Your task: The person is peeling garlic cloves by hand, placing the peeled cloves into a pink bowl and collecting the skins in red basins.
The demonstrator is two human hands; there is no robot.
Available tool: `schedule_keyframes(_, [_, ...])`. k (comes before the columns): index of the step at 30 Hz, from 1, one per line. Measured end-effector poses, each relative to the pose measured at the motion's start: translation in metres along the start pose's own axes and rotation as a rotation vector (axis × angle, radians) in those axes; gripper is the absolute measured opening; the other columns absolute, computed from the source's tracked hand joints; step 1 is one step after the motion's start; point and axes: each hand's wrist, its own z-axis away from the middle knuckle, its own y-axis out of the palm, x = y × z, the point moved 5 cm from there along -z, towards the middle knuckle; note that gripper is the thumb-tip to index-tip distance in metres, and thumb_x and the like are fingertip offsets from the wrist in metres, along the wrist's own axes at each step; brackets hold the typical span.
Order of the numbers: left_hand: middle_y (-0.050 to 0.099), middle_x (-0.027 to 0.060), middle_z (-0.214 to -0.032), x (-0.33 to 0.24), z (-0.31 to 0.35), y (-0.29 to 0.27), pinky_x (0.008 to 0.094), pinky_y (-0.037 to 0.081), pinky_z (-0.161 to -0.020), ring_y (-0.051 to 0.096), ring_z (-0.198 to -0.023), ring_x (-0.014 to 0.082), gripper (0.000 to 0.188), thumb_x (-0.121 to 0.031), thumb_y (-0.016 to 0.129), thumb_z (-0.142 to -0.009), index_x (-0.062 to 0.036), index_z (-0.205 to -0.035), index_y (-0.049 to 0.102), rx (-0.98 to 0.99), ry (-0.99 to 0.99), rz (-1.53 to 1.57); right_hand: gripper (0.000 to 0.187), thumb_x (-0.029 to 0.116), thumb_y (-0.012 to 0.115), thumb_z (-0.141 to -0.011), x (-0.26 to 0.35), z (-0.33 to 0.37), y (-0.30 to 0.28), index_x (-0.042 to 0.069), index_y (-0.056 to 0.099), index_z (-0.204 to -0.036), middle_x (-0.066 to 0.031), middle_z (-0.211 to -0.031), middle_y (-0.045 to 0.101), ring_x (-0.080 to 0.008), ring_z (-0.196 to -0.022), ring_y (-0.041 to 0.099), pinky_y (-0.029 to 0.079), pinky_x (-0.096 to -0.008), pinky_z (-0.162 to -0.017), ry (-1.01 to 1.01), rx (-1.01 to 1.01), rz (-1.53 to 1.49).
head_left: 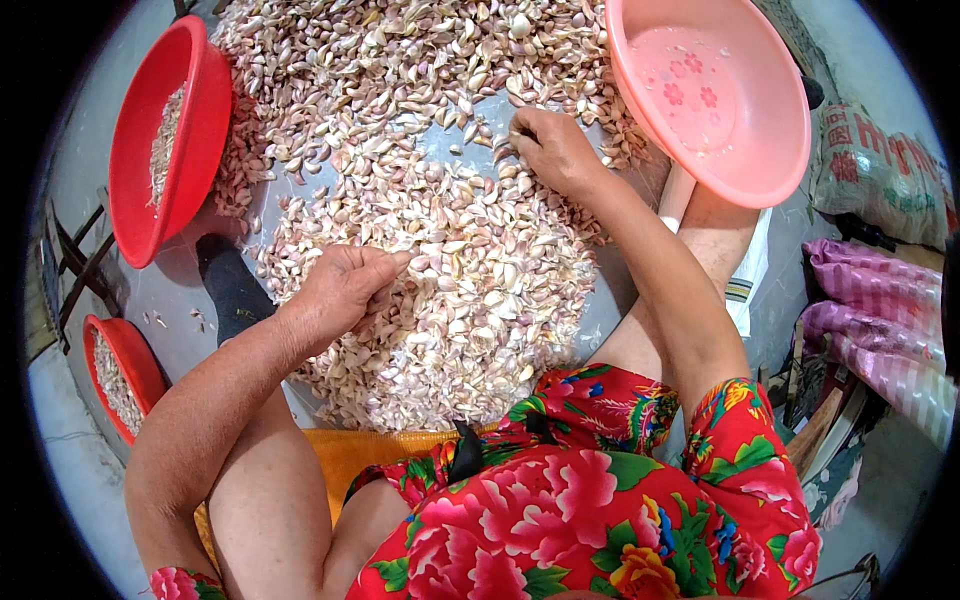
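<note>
A broad heap of garlic cloves [470, 290], white to pale purple, lies on the grey floor between my legs. Over its left side is my left hand [350, 287], fingers curled in and the thumb against them. Whatever that hand may hold is hidden. My right hand [552, 147] reaches farther out, to where the near heap meets a larger far pile of cloves [400, 60]. Its fingers are bent down and pressed together at the cloves, and their tips are out of sight.
At the far right a pink basin [740, 165] stands tilted by my leg. Two red basins hold small pale pieces: a large one [200, 140] and a smaller one [150, 370], both at left. Sacks [880, 170] and purple striped bags [880, 300] lie at right.
</note>
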Motion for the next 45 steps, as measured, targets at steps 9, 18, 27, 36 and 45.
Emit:
schedule_keyframes(9, [0.043, -0.0002, -0.05, 0.002, 0.001, 0.0, 0.0275, 0.031, -0.038, 0.038, -0.039, 0.009, 0.052, -0.035, 0.058, -0.106, -0.012, -0.061, 0.045, -0.01, -0.02, -0.015, 0.02, 0.018, 0.072, -0.087, 0.037, -0.007, -0.003, 0.003, 0.074, -0.101, -0.017, -0.089, 0.071, -0.0357, -0.083, 0.069, 0.054, -0.0436, -0.076, 0.056, 0.102, 0.116])
schedule_keyframes(18, [0.044, -0.0002, -0.05, 0.005, -0.002, -0.002, 0.0274, 0.031, -0.037, 0.039, -0.039, 0.009, 0.052, -0.036, 0.058, -0.106, -0.0122, -0.061, 0.046, -0.017, -0.032, -0.019, 0.013, 0.014, 0.071, -0.084, 0.021, -0.036, 0.03, 0.005, 0.071, -0.093, -0.0167, -0.09, 0.069, -0.0377, -0.088, 0.069, 0.054, -0.0477, -0.079, -0.026, 0.007, 0.131])
schedule_keyframes(27, [0.046, -0.0005, -0.055, 0.005, -0.003, -0.003, 0.0266, 0.032, -0.039, 0.04, -0.043, 0.008, 0.041, -0.032, 0.055, -0.108, -0.0099, -0.074, 0.053, -0.012, 0.074, -0.004, 0.016, 0.02, 0.071, -0.083, 0.056, 0.005, 0.012, 0.005, 0.07, -0.089, -0.0157, -0.087, 0.07, -0.0344, -0.083, 0.07, 0.054, -0.0454, -0.074, -0.032, 0.012, 0.175])
schedule_keyframes(36, [0.053, -0.0006, -0.072, -0.022, 0.01, 0.024, 0.0281, 0.042, -0.058, 0.047, -0.066, 0.0075, 0.018, -0.018, 0.055, -0.106, -0.0017, -0.109, 0.063, 0.043, 0.43, -0.467, 0.015, 0.01, 0.074, -0.079, 0.144, 0.08, 0.014, 0.002, 0.066, -0.088, -0.0099, -0.071, 0.063, -0.0153, -0.061, 0.061, 0.049, -0.0315, -0.057, -0.028, 0.224, -0.482])
schedule_keyframes(45, [0.049, -0.004, -0.064, -0.016, 0.007, 0.03, 0.0242, 0.033, -0.05, 0.04, -0.057, 0.0036, 0.028, -0.022, 0.055, -0.108, -0.0028, -0.087, 0.062, 0.031, 0.094, -0.046, 0.014, 0.008, 0.071, -0.077, 0.153, 0.086, 0.015, 0.001, 0.061, -0.083, -0.0165, -0.075, 0.063, -0.0324, -0.067, 0.064, 0.051, -0.041, -0.061, -0.14, -0.029, -0.518])
